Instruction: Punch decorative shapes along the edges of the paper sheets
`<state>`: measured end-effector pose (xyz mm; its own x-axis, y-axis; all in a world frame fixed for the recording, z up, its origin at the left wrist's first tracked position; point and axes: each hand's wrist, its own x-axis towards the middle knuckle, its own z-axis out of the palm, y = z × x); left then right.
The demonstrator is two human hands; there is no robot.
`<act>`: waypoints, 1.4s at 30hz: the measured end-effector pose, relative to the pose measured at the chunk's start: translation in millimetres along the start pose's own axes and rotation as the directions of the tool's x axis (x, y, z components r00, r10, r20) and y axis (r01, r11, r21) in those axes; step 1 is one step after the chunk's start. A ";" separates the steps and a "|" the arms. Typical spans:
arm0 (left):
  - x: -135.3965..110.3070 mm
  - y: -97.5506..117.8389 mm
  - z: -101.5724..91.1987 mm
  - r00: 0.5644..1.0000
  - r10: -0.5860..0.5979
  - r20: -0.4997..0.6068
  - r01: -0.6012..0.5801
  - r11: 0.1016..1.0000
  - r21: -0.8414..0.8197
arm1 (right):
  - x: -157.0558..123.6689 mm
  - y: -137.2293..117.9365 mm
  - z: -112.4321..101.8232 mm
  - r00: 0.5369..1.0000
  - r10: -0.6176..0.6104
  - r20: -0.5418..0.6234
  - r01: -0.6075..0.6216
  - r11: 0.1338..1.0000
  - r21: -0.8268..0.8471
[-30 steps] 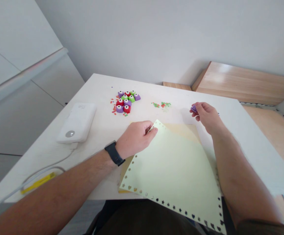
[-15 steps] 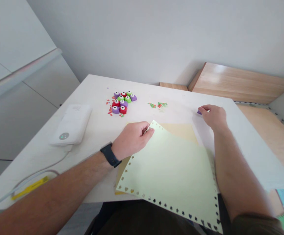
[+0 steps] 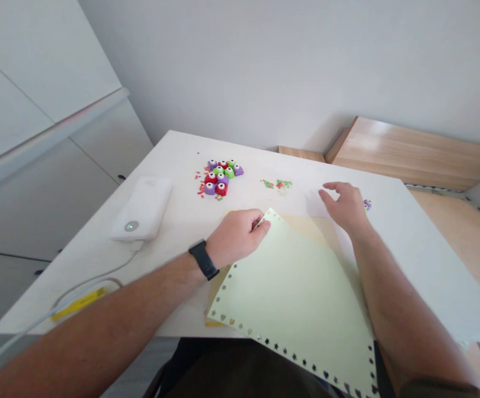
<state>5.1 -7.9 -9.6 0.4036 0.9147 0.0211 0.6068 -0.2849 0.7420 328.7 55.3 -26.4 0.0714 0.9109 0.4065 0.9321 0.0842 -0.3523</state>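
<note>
My right hand [image 3: 346,207] no longer holds the small purple punch [image 3: 367,205]. The punch now lies on the counter [image 3: 422,249] just right of that hand, whose fingers are spread and empty, drawn slightly left.

Matt paper sheet [image 3: 297,287], glossy plastic punches [image 3: 222,176], smooth pale wood-grain table [image 3: 173,226].

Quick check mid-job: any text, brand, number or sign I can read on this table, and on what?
Nothing reads clearly.
White power bank: faint grey mark at its far end, too blurred to read.
Yellow tag: no legible print.
Paper punches: tiny dark symbols on top, too small to tell.
Pale green sheet: no writing.
</note>
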 end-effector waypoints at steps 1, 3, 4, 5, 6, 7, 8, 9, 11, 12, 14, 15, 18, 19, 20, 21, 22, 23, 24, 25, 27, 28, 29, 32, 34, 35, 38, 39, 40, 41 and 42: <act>0.3 -0.5 0.6 1.000 0.001 0.000 -0.001 1.000 -0.008 | -1.7 -18.2 1.6 0.998 -0.045 0.047 0.042 0.997 0.057; 1.0 -1.4 1.7 1.000 0.005 0.002 -0.005 1.000 -0.021 | -4.0 -55.9 4.8 0.977 -0.174 0.127 0.152 0.974 0.167; 1.4 -1.8 2.2 1.000 0.012 0.000 -0.012 1.000 -0.022 | -4.1 -74.6 6.7 0.959 -0.241 0.148 0.206 0.954 0.218; 1.7 -2.1 2.7 1.000 0.014 -0.010 -0.014 1.000 -0.020 | -3.1 -92.6 8.9 0.939 -0.303 0.164 0.255 0.931 0.261; 1.9 -2.2 3.2 1.000 0.013 -0.015 -0.013 1.000 -0.021 | -1.1 -109.7 11.7 0.912 -0.362 0.194 0.302 0.911 0.282; 2.2 -2.3 3.6 1.000 0.011 -0.015 -0.011 1.000 -0.019 | 1.9 -125.8 15.1 0.887 -0.403 0.227 0.329 0.895 0.303; 2.3 -2.4 3.9 1.000 0.009 -0.015 -0.009 1.000 -0.017 | 5.9 -140.8 19.5 0.867 -0.428 0.256 0.341 0.883 0.322; 2.4 -2.3 4.1 1.000 0.008 -0.013 -0.008 1.000 -0.017 | 10.5 -154.6 24.7 0.846 -0.451 0.285 0.356 0.875 0.328; 2.5 -2.2 4.2 1.000 0.009 -0.008 -0.009 1.000 -0.016 | 20.5 -178.5 37.1 0.819 -0.476 0.321 0.380 0.868 0.318; 2.5 -2.2 4.2 1.000 0.011 -0.005 -0.011 1.000 -0.016 | 25.5 -188.5 43.9 0.805 -0.481 0.346 0.387 0.869 0.308; 2.6 -2.4 4.1 1.000 0.014 0.001 -0.014 1.000 -0.014 | 33.9 -204.5 57.4 0.775 -0.498 0.388 0.410 0.864 0.292; 2.7 -2.7 4.1 1.000 0.016 0.003 -0.016 1.000 -0.012 | 37.2 -210.5 63.7 0.763 -0.508 0.400 0.425 0.860 0.282; 3.4 -3.6 4.3 1.000 0.029 0.005 -0.029 1.000 -0.005 | 42.7 -221.3 78.3 0.737 -0.521 0.432 0.464 0.853 0.237; 3.6 -3.9 4.5 0.999 0.034 0.005 -0.034 0.999 -0.004 | 43.3 -222.9 81.4 0.734 -0.518 0.439 0.469 0.854 0.224; 3.8 -4.2 4.6 0.999 0.039 0.003 -0.039 0.999 -0.004 | 43.4 -223.7 83.6 0.735 -0.514 0.443 0.469 0.856 0.215; 3.9 -4.4 4.8 0.999 0.042 0.000 -0.042 0.999 -0.004 | 43.3 -223.9 84.7 0.738 -0.510 0.442 0.467 0.859 0.211; 3.9 -4.5 5.0 0.999 0.043 -0.003 -0.043 0.999 -0.004 | 42.9 -223.5 84.8 0.743 -0.508 0.436 0.463 0.860 0.214; 3.9 -4.6 5.1 0.999 0.044 -0.006 -0.044 0.999 -0.004 | 42.5 -222.8 83.8 0.748 -0.506 0.429 0.454 0.862 0.225; 3.8 -4.7 5.3 0.999 0.044 -0.009 -0.044 0.999 -0.004 | 42.1 -221.7 81.8 0.755 -0.504 0.420 0.441 0.864 0.244; 3.7 -4.8 5.4 0.999 0.044 -0.011 -0.044 0.999 -0.003 | 41.8 -220.2 78.9 0.762 -0.501 0.411 0.423 0.865 0.270; 3.5 -4.9 5.7 0.999 0.042 -0.014 -0.042 0.999 -0.003 | 41.2 -215.6 70.7 0.783 -0.487 0.386 0.377 0.866 0.328; 3.4 -4.9 5.8 0.999 0.041 -0.016 -0.041 0.999 -0.003 | 40.9 -212.1 65.7 0.797 -0.478 0.369 0.354 0.865 0.354; 3.3 -4.9 5.9 0.999 0.038 -0.018 -0.038 0.999 -0.003 | 40.2 -207.7 60.3 0.813 -0.468 0.346 0.335 0.863 0.379; 2.8 -5.0 6.2 0.999 0.029 -0.021 -0.030 1.000 -0.003 | 35.8 -187.3 42.5 0.869 -0.407 0.282 0.246 0.850 0.466; 2.6 -5.3 6.4 1.000 0.022 -0.017 -0.022 1.000 -0.006 | 30.0 -168.3 30.6 0.893 -0.346 0.288 0.157 0.839 0.521; 2.5 -5.5 6.4 1.000 0.018 -0.013 -0.018 1.000 -0.009 | 26.1 -157.9 24.8 0.902 -0.310 0.301 0.099 0.826 0.554; 2.7 -5.8 6.1 1.000 0.005 -0.012 -0.005 1.000 -0.014 | 11.6 -126.9 9.3 0.912 -0.235 0.336 -0.075 0.710 0.700; 2.7 -5.8 5.9 1.000 0.003 -0.013 -0.003 1.000 -0.014 | 6.1 -117.8 4.9 0.910 -0.211 0.356 -0.127 0.676 0.726; 2.8 -5.8 5.7 1.000 0.004 -0.014 -0.004 1.000 -0.015 | 0.5 -109.7 0.9 0.907 -0.198 0.371 -0.164 0.645 0.747; 2.8 -5.7 5.4 1.000 0.006 -0.016 -0.006 1.000 -0.016 | -5.0 -102.7 -2.5 0.907 -0.183 0.378 -0.196 0.612 0.766; 2.8 -5.7 5.1 1.000 0.009 -0.015 -0.009 1.000 -0.019 | -10.2 -96.8 -5.2 0.906 -0.165 0.389 -0.230 0.579 0.782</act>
<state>6.2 -5.2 -17.1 0.3987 0.9163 0.0380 0.5901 -0.2881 0.7542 239.6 35.8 8.0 -0.2269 0.9689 0.0985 0.2455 0.1548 -0.9570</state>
